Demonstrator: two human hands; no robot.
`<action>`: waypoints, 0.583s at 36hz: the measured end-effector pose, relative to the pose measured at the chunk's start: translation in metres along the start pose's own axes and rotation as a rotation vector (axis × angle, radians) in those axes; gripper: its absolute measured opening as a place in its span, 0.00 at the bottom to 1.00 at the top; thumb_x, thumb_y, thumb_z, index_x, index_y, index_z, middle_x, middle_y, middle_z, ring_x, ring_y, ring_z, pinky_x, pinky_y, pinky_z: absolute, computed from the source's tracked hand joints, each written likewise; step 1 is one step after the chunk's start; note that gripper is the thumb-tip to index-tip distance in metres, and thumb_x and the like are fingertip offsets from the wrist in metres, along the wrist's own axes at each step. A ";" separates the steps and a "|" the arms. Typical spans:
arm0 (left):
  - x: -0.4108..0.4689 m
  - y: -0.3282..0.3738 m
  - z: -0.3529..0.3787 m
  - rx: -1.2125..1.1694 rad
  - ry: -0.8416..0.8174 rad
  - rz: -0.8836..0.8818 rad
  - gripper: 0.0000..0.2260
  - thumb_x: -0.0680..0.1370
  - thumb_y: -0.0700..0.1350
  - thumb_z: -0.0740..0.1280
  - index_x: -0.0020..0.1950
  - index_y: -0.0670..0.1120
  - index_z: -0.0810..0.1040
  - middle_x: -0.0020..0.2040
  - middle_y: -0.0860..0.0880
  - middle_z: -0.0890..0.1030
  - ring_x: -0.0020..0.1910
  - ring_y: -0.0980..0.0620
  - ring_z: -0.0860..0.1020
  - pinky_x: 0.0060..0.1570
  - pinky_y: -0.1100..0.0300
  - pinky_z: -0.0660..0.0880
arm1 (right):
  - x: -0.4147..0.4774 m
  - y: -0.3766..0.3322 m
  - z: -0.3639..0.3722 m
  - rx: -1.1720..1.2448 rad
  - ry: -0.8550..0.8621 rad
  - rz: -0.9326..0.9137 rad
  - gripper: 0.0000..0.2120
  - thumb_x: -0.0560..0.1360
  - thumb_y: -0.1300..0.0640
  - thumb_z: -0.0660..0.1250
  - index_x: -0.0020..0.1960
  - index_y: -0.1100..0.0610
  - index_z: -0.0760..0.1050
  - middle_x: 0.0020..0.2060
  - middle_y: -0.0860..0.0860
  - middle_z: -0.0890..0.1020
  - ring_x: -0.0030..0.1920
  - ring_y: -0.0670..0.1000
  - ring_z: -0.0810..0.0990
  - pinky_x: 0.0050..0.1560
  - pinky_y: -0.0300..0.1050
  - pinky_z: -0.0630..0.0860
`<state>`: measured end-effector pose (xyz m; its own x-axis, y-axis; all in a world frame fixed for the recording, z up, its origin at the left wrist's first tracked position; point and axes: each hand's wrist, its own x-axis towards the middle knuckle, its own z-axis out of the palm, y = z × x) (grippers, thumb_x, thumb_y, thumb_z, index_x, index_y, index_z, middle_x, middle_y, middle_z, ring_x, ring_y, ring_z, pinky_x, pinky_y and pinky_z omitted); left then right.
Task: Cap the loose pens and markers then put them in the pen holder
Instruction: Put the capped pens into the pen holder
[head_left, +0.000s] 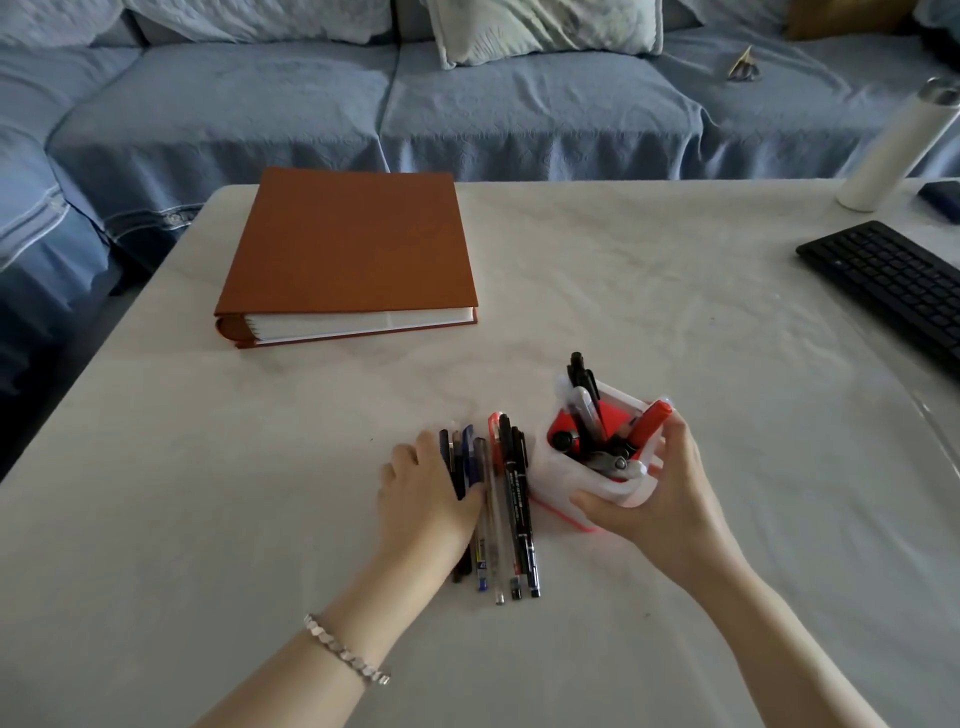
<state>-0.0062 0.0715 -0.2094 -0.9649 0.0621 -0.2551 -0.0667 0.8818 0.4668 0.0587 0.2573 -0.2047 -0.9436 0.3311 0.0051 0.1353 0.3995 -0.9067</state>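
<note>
A white and red pen holder (563, 480) stands on the table with several pens and a red marker (649, 423) in it. My right hand (657, 493) grips the holder from its near right side, fingers curled round its rim. Several loose pens and markers (506, 512) lie side by side just left of the holder, pointing toward me. My left hand (428, 493) rests flat on the left part of that row, covering some of the pens.
A thick brown album (348, 249) lies at the far left of the white table (208, 519). A black keyboard (888, 286) and a white bottle (898, 145) sit at the right. A blue sofa (467, 104) runs behind the table.
</note>
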 end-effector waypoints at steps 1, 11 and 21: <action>-0.001 -0.002 0.000 -0.026 -0.024 -0.012 0.25 0.74 0.50 0.66 0.67 0.44 0.62 0.63 0.43 0.68 0.61 0.43 0.67 0.58 0.55 0.66 | 0.000 0.000 0.000 -0.005 0.000 -0.004 0.41 0.56 0.55 0.81 0.60 0.42 0.60 0.60 0.46 0.71 0.56 0.41 0.71 0.46 0.26 0.66; 0.006 -0.007 -0.002 -0.095 -0.102 -0.014 0.10 0.76 0.45 0.62 0.57 0.45 0.70 0.47 0.47 0.78 0.41 0.48 0.77 0.36 0.58 0.72 | -0.001 -0.001 0.000 0.005 -0.019 0.018 0.42 0.55 0.53 0.80 0.62 0.44 0.60 0.61 0.46 0.70 0.59 0.45 0.70 0.47 0.30 0.67; 0.002 0.005 -0.037 -0.915 0.079 0.043 0.06 0.78 0.35 0.58 0.48 0.45 0.70 0.36 0.48 0.78 0.32 0.56 0.80 0.41 0.61 0.79 | -0.001 -0.002 0.001 -0.012 -0.010 0.067 0.46 0.49 0.40 0.74 0.64 0.43 0.59 0.61 0.46 0.71 0.60 0.48 0.72 0.55 0.47 0.73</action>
<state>-0.0178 0.0583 -0.1762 -0.9836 0.0241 -0.1789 -0.1727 0.1632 0.9714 0.0591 0.2551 -0.2032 -0.9353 0.3487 -0.0603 0.2022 0.3868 -0.8997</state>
